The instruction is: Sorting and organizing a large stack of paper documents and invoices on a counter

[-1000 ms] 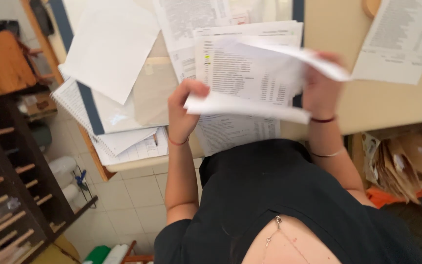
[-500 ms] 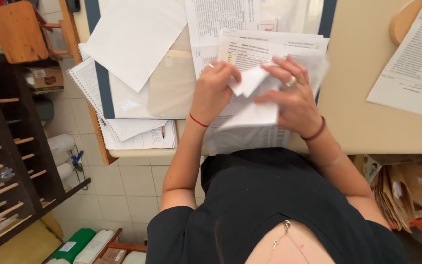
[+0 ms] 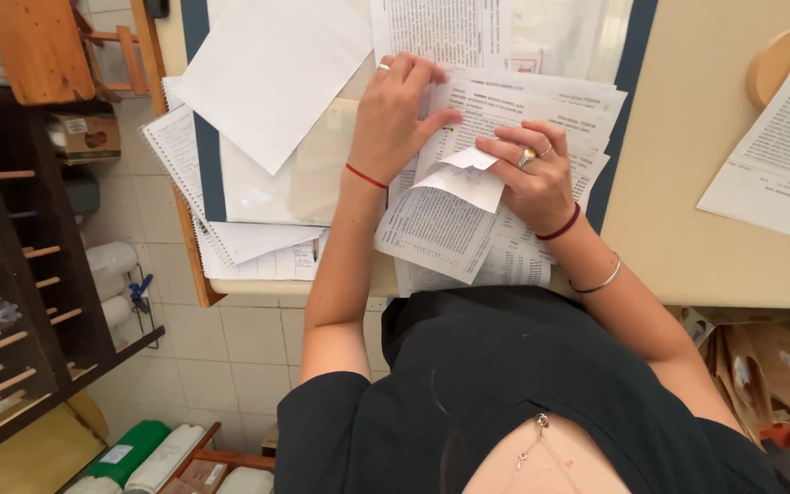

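A printed sheet of paper (image 3: 439, 220) lies folded over on a stack of printed papers (image 3: 541, 119) at the near edge of the beige desk (image 3: 688, 229). My left hand (image 3: 395, 114) presses flat on the papers, fingers spread, thumb toward the fold. My right hand (image 3: 532, 174) pinches the folded-up white corner of the sheet (image 3: 468, 165) between thumb and fingers. Both wrists wear red string bands; the right also has a metal bangle.
A blank white sheet (image 3: 272, 73), a spiral notebook (image 3: 185, 155) and more papers overhang the desk's left edge. Another printed page (image 3: 779, 146) lies at right beside a round wooden disc (image 3: 770, 64). A dark wooden rack (image 3: 11, 302) stands at left on the tiled floor.
The sheet, held up in the air a second ago, has come down onto the stack. My hands moved together and now press and fold it on the desk.
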